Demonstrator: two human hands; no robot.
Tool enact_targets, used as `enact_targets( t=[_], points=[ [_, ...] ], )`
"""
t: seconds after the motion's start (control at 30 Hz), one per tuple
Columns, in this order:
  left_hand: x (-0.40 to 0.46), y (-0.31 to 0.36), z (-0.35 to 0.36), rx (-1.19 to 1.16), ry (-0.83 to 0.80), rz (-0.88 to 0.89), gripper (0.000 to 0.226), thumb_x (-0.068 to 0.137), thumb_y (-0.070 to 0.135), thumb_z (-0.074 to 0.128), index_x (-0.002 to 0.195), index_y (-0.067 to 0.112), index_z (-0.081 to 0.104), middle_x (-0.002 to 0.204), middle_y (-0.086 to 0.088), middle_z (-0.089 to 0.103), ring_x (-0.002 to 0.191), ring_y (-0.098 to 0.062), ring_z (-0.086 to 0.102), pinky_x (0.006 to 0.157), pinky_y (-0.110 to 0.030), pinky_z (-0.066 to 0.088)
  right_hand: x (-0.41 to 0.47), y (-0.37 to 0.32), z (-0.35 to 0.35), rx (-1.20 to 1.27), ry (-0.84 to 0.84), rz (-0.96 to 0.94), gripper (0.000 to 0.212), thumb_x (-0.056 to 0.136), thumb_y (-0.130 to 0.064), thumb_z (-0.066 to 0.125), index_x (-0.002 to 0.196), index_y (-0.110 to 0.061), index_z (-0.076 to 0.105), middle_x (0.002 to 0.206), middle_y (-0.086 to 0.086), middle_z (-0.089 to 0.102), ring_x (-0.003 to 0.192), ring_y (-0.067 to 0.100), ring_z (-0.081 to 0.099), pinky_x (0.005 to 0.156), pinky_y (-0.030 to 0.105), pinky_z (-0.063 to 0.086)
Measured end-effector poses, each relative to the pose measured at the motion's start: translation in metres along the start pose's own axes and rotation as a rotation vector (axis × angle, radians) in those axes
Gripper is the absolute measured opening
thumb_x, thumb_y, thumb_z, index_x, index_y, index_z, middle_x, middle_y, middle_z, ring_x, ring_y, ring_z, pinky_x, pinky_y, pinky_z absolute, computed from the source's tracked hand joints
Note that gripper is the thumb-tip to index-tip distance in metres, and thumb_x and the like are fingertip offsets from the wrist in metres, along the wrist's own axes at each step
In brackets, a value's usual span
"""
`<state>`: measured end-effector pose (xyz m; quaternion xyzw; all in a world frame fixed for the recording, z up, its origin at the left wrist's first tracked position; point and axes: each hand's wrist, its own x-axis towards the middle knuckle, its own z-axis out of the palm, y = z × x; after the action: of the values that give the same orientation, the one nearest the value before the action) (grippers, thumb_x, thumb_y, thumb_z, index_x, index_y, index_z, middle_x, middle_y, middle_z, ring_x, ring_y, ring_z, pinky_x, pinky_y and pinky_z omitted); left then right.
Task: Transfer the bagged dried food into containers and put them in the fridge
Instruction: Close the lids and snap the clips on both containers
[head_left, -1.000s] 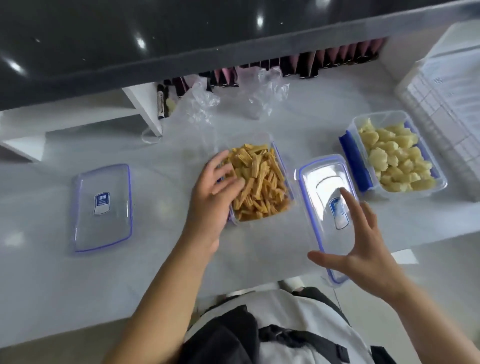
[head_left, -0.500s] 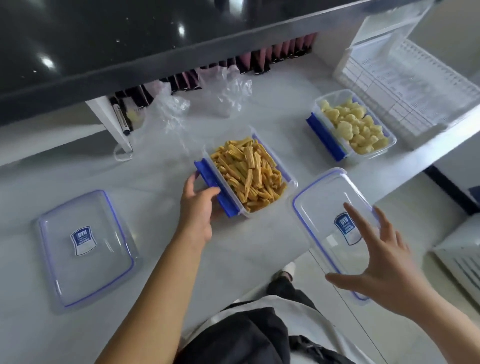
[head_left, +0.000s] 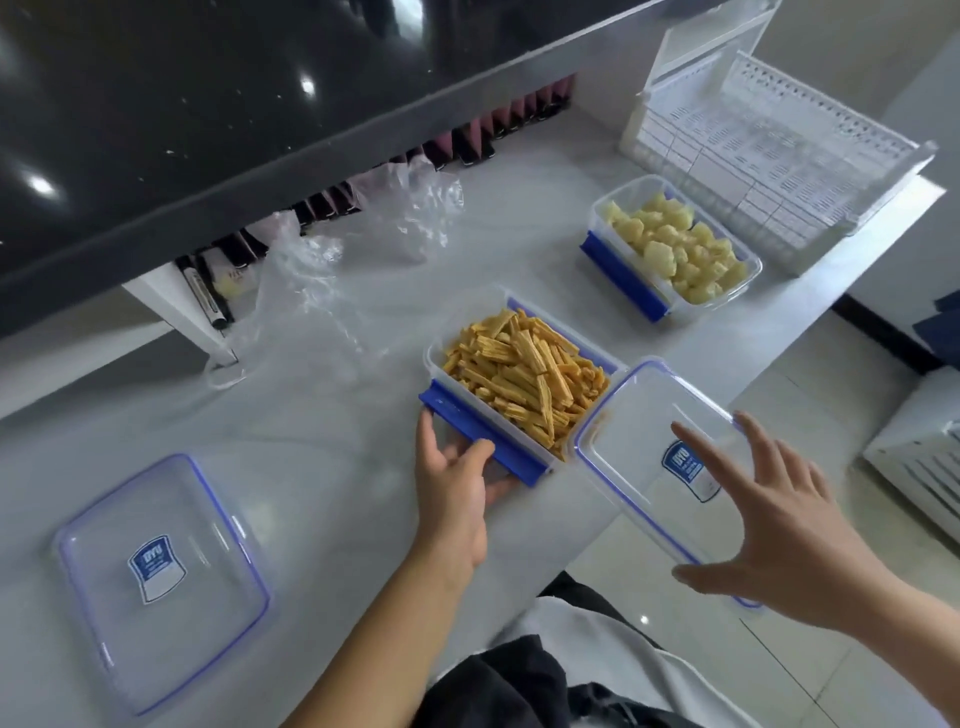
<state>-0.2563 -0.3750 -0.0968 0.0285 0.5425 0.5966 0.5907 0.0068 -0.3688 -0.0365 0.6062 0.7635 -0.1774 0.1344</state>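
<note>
Holding: left hand (head_left: 457, 483), fingers curled at the blue side clasp (head_left: 480, 434) of the stick container (head_left: 519, 371), thumb on top of the clasp.
Stick container: clear tub heaped with tan dried sticks, standing on the grey counter (head_left: 322, 467).
Held lid: clear blue-rimmed lid (head_left: 644, 452), just right of the stick container, one corner touching its rim, tilted and jutting past the counter edge.
Right hand (head_left: 779, 535): fingers spread over the held lid, thumb under its near edge; seemingly gripping it, though the contact is hard to read.
Second container (head_left: 675, 244): beyond and right of the stick container, pale yellow chunks inside, uncovered.
Spare lid (head_left: 156, 571): flat on the counter, well left of the stick container.
Plastic bags (head_left: 337, 270): crumpled, clear, behind the stick container.
White rack (head_left: 769, 156): far right, past the second container.
</note>
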Motion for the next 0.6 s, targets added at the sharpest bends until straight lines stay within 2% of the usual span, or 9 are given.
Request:
enact_targets(
  t=[0.13, 0.37, 0.6],
  points=[
    [0.0, 0.0, 0.002, 0.027, -0.047, -0.035, 0.081, 0.095, -0.013, 0.049, 0.15, 0.043, 0.031, 0.124, -0.008, 0.071, 0.106, -0.039, 0.07, 0.071, -0.05, 0.062, 0.018, -0.003, -0.004, -0.033, -0.031, -0.019, 0.13, 0.05, -0.086, 0.064, 0.142, -0.063, -0.025, 0.165, 0.006, -0.015, 0.149, 0.031, 0.002, 0.121, 0.043, 0.009],
    [0.0, 0.005, 0.001, 0.105, -0.05, -0.04, 0.082, 0.097, -0.006, 0.054, 0.149, 0.051, 0.025, 0.119, -0.007, 0.073, 0.102, -0.033, 0.073, 0.072, -0.052, 0.062, 0.051, -0.021, -0.019, -0.081, -0.03, -0.109, 0.131, 0.055, -0.083, 0.069, 0.139, -0.063, -0.031, 0.165, 0.007, -0.016, 0.149, 0.031, 0.0, 0.121, 0.045, 0.01],
    [0.005, 0.011, 0.0, 0.134, -0.078, -0.052, 0.082, 0.096, -0.002, 0.059, 0.149, 0.052, 0.028, 0.121, -0.006, 0.072, 0.102, -0.033, 0.073, 0.073, -0.053, 0.061, 0.071, -0.03, -0.026, -0.094, -0.063, -0.147, 0.131, 0.057, -0.086, 0.066, 0.138, -0.061, -0.033, 0.163, 0.009, -0.021, 0.15, 0.034, -0.002, 0.122, 0.047, 0.009]
  ],
)
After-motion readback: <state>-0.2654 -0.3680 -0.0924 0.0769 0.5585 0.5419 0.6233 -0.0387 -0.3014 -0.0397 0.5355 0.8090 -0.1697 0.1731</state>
